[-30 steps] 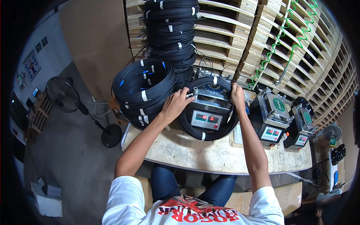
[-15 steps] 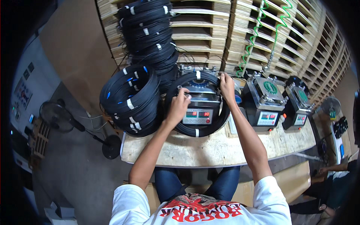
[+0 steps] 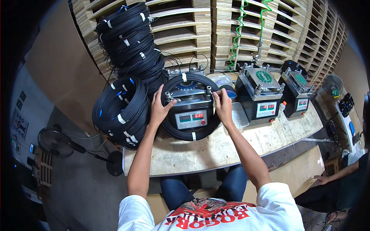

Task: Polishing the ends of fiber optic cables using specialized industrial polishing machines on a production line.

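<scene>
A coil of black cable (image 3: 210, 129), bound with white tape, stands around the front of a black-and-silver bench machine (image 3: 190, 105). My left hand (image 3: 159, 109) is closed on the coil's left side, its thumb beside a metal clamp post (image 3: 168, 96). On the right side my right hand (image 3: 223, 106) grips the coil, its thumb and fingertips close to another clamp post (image 3: 208, 91). The machine's panel glows red inside the ring. Behind its top plate a ring of blue-tipped parts (image 3: 186, 85) shows. My palms hide parts of the coil.
A tall stack of black cable coils (image 3: 131, 46) and a lower stack (image 3: 119, 111) stand at left. Two similar machines (image 3: 262, 90) (image 3: 298, 88) sit right, beside a clear tray (image 3: 239, 115). Wooden pallets (image 3: 185, 27) rise behind the table (image 3: 185, 159). Another person's arm (image 3: 339, 174) shows at right.
My left hand has left the left clamp post area and moved out to the coil's left side. My right hand stays at the coil's right. The panel's readout differs, and the whole view has shifted.
</scene>
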The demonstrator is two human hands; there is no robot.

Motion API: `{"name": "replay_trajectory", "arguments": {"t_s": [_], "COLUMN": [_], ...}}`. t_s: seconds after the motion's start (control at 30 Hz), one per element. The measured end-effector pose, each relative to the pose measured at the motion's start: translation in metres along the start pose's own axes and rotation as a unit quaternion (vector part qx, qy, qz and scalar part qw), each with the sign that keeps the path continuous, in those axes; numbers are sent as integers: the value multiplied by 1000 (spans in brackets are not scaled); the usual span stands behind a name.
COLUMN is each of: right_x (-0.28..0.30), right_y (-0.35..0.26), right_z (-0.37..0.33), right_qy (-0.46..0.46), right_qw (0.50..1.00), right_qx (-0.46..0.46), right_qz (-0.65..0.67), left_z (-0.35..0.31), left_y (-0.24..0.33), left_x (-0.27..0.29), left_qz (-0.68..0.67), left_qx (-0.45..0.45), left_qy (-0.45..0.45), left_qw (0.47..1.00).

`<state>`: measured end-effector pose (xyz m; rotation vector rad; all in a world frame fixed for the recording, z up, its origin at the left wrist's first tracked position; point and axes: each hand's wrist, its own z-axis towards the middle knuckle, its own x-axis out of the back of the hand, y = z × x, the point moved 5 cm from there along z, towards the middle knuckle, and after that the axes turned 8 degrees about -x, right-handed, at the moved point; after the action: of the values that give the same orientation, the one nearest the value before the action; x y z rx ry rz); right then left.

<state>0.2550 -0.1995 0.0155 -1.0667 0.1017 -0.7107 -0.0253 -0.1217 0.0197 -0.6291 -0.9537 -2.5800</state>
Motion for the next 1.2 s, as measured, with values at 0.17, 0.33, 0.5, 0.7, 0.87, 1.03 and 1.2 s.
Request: {"name": "replay_trajectory", "arguments": {"t_s": [0.17,0.33,0.5,0.7,0.87,1.03,1.2], "right_x": [7,8,6,3,-6,-31,-37], "right_y": [7,-3,3,14,-4,-28,-25], "right_z": [-1,-3,-10,-11,-5,-11,-2], "right_qy": [28,-11,33,26,-72,-87,-106], "right_qw": [997,1000,998,995,995,995,994], "right_qx": [69,2,-4,-48,-8,50,25], "right_qz": [4,-17,52,89,65,18,15], "left_z": [1,-4,-4,-6,-3,-5,-2], "left_y": [1,-2,2,-1,0,-1,4], "left_x": [-4,2,-4,-2,-3,-2,-7], "left_qz": [21,48,62,75,82,80,71], "left_qx": [-1,-4,-18,-20,-34,-12,-44], "left_qy": [16,43,54,60,62,60,68], "left_qw": [1000,998,996,995,994,995,994]}}
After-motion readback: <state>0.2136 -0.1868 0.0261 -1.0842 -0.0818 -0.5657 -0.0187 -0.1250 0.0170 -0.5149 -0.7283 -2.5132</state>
